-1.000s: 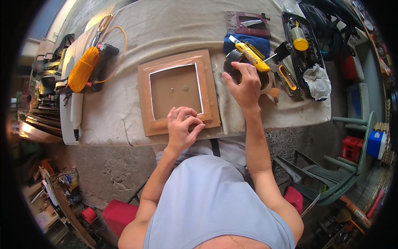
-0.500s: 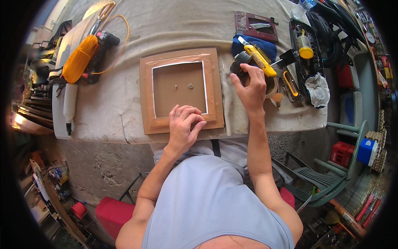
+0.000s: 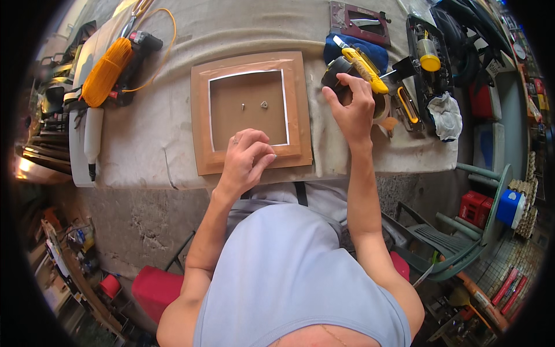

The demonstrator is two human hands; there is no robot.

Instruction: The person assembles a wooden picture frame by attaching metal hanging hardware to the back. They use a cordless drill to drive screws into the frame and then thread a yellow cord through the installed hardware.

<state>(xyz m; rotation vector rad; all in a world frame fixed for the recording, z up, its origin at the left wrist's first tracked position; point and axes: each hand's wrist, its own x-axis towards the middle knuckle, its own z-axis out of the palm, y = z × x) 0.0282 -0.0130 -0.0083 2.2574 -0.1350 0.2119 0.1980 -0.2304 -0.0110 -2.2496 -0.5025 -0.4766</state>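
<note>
frame (image 3: pixel 202 124) lies flat on the cloth-covered bench (image 3: pixel 141 153), just inside its near edge. the left hand (image 3: pixel 244 159) is at the frame's near rail, its thumb and forefinger drawn close together; whether these fingers pinch something small, i cannot tell. a white bottle (image 3: pixel 93 136) lies well to the left. the right hand (image 3: pixel 354 110) is right of the frame, thumb and forefinger curved apart with a gap between, by a black tape roll (image 3: pixel 335 75); i cannot tell if they touch it. inside the frame, on its brown panel (image 3: pixel 248 87), a thin metal bit (image 3: pixel 243 107) and a triangular hanger (image 3: pixel 264 104) lie apart. just beyond the right hand is a yellow cutter (image 3: pixel 365 70), then a blue cloth (image 3: pixel 377 56), and farthest a dark red stapler (image 3: pixel 340 20).
</note>
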